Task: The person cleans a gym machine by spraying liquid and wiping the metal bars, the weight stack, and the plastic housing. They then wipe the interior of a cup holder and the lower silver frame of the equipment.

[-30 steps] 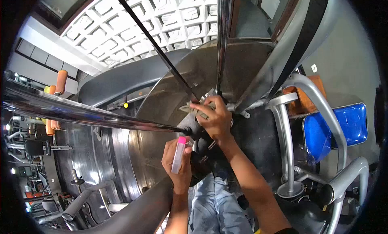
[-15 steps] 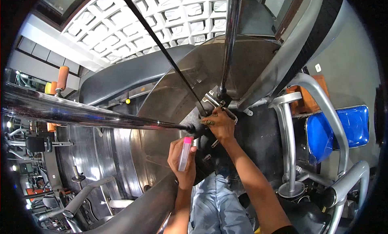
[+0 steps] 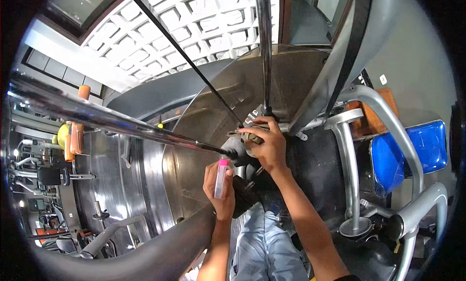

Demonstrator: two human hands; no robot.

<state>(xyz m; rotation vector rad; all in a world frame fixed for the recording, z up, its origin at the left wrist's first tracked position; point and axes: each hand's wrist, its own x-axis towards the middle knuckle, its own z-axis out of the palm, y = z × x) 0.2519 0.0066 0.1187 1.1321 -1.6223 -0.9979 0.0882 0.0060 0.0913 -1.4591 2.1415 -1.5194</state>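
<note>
My left hand is closed round a small clear bottle with a pink cap, held upright just below the lower end of a chrome guide rod. In my right hand is a crumpled olive-brown cloth, gripped between thumb and fingers. This hand is over the metal block where a second chrome rod and a thin black cable come down. Part of the block is hidden behind the hand and cloth.
Grey tubular frame parts of a gym machine rise on the right, beside a blue padded chair. A smoky clear panel stands behind the rods. A thick dark tube crosses at lower left, with other gym equipment beyond.
My right hand has lifted slightly off the metal block, and more of the cloth shows in it. The left hand still holds the bottle, little moved. The view has shifted slightly.
</note>
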